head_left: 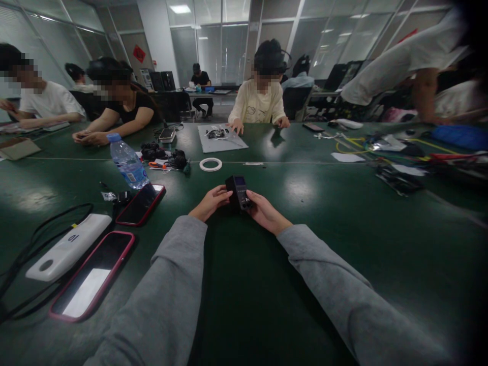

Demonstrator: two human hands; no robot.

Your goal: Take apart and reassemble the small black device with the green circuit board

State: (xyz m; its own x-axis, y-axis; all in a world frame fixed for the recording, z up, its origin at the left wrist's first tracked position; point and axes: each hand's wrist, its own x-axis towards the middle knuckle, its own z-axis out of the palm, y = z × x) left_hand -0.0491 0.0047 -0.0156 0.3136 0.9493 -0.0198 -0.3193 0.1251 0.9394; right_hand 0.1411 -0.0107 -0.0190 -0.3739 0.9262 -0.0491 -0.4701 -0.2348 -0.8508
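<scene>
A small black box-shaped device (239,192) with a dark screen and small parts on its front is held between my two hands, over the green table. My left hand (212,201) grips its left side, the fingers closed against the casing. On the other side my right hand (263,207) holds the lower right edge, its thumb near the front. The device leans slightly; whether its base touches the table I cannot tell. Just beyond it lies a white ring like a tape roll (211,164).
Two phones with red (141,204) and pink (93,274) cases, a white power bank (72,246), cables and a water bottle (127,161) are at left. Across the green table (305,244), a person (263,96) sits by a grey board (224,145). Tangled wires (358,145) lie right.
</scene>
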